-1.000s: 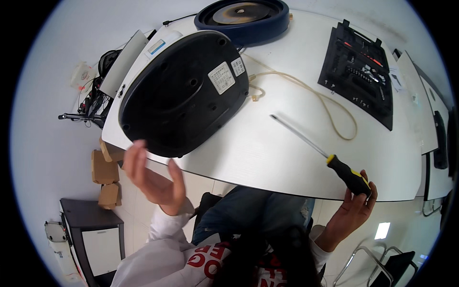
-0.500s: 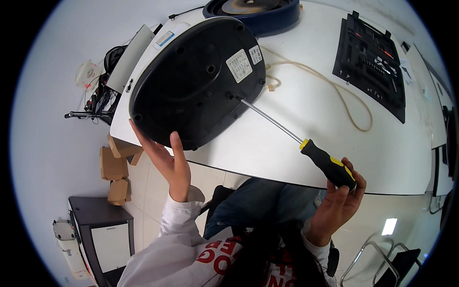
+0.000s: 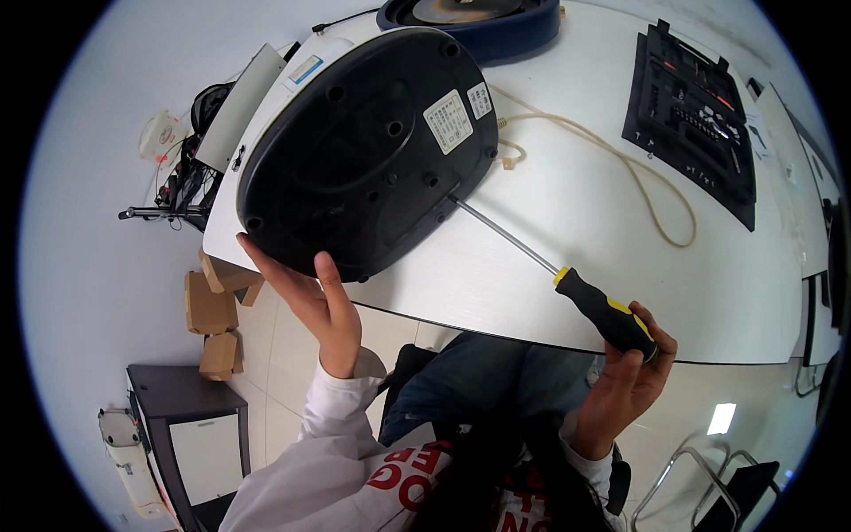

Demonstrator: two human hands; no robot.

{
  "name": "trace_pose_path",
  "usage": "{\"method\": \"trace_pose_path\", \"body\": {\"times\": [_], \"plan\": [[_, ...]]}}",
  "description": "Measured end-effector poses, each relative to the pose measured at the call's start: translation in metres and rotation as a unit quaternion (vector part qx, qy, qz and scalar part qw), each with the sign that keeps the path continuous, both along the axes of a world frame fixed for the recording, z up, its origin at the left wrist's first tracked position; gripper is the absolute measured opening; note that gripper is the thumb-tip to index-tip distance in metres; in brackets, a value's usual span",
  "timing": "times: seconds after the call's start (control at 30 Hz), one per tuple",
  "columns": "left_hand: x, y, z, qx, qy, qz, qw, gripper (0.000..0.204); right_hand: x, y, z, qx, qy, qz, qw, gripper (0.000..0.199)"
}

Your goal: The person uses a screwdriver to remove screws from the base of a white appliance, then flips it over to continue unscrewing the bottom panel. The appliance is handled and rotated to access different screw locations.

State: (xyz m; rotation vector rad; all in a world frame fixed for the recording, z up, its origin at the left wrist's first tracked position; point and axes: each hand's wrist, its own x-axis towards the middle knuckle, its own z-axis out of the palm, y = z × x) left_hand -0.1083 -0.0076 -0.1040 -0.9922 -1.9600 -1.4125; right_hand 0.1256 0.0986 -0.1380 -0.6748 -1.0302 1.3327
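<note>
An oval appliance [image 3: 310, 182] with a black underside and white sides stands tilted up on the table, its base turned toward me. Screw holes, small feet and two white labels show on that base. My left hand [image 3: 332, 306] grips its lower edge, the thumb in front and the other fingers partly hidden behind. In my right hand [image 3: 636, 368] is the handle end of a black and yellow screwdriver [image 3: 603, 310]. Its long metal shaft points up and left, with the tip at the base near its lower right edge. Whether the tip sits in a hole I cannot tell.
A beige power cord [image 3: 638, 168] loops across the white table [image 3: 514, 301]. Behind the appliance stands a round dark blue pan-like unit [image 3: 523, 40]. An open black tool case [image 3: 691, 124] lies at the far right, with small screws on its near edge. Cardboard boxes [image 3: 210, 301] are on the floor at left.
The screwdriver tip has moved a little down and right across the base, away from a hole. The appliance has tilted slightly; my hands have barely shifted.
</note>
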Motion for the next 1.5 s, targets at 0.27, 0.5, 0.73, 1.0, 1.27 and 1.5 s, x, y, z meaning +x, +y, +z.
{"method": "trace_pose_path", "body": {"times": [0.27,0.5,0.73,1.0,1.27,1.5], "plan": [[0.003,0.002,-0.002,0.000,0.001,0.022,1.000,0.070,0.006,0.000,-0.006,0.069,-0.084,0.010,0.994,0.031],[0.002,0.002,0.000,0.007,0.004,0.014,1.000,0.070,0.009,0.002,-0.006,0.073,-0.090,0.020,0.993,0.033],[0.001,0.004,-0.002,0.031,0.018,0.001,0.999,0.065,0.003,-0.003,0.000,0.031,-0.055,0.022,0.998,0.035],[-0.001,0.003,-0.005,0.041,0.019,-0.014,0.999,0.066,0.001,-0.003,0.000,0.050,-0.096,-0.021,0.994,0.031],[-0.003,-0.001,-0.002,0.023,0.025,-0.003,0.999,0.073,-0.002,-0.008,-0.010,0.070,-0.089,0.017,0.993,0.029],[-0.008,0.001,-0.027,0.123,-0.100,-0.083,0.984,0.064,-0.005,-0.016,-0.011,0.071,-0.085,0.008,0.994,0.035]]}}
